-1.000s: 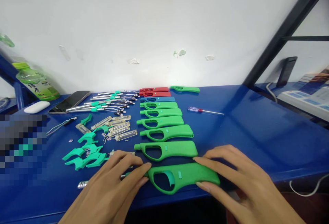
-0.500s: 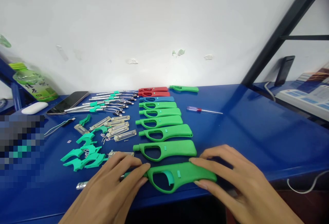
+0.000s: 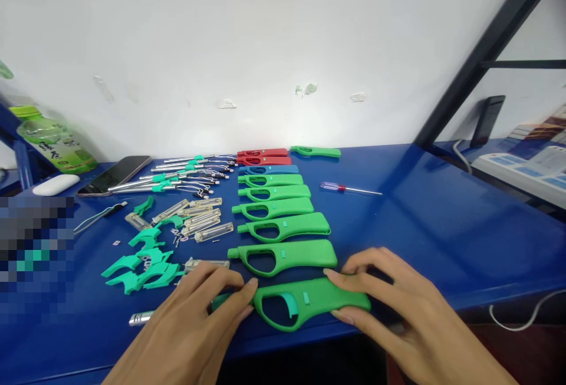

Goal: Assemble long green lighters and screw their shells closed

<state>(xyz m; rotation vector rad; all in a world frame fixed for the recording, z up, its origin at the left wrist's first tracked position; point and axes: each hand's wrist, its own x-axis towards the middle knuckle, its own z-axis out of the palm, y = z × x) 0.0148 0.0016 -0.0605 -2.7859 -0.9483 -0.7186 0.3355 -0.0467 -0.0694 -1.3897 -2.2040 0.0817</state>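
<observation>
A green gas lighter (image 3: 325, 301) lies near the front edge of the table, with a teal trigger (image 3: 290, 305) showing in its loop. My left hand (image 3: 190, 320) is closed, its fingertips pinching the lighter's neck. From under that hand the end of a silver metal tube (image 3: 140, 318) sticks out to the left; its middle is hidden. My right hand (image 3: 400, 299) holds the rounded handle end between thumb and fingers. Just beyond lies a green lighter shell (image 3: 305, 256), first in a column of green, blue and red shells (image 3: 265, 161).
Teal triggers (image 3: 161, 273), clear fuel tanks (image 3: 214, 232) and wired metal tubes (image 3: 163, 187) lie to the left. A screwdriver (image 3: 349, 188) is at the right. Along the back left are a phone (image 3: 117, 175), a white case (image 3: 56, 185) and a bottle (image 3: 57, 143).
The view has shifted very slightly. Both hands keep the same hold on the green gas lighter, and nothing else has visibly moved.
</observation>
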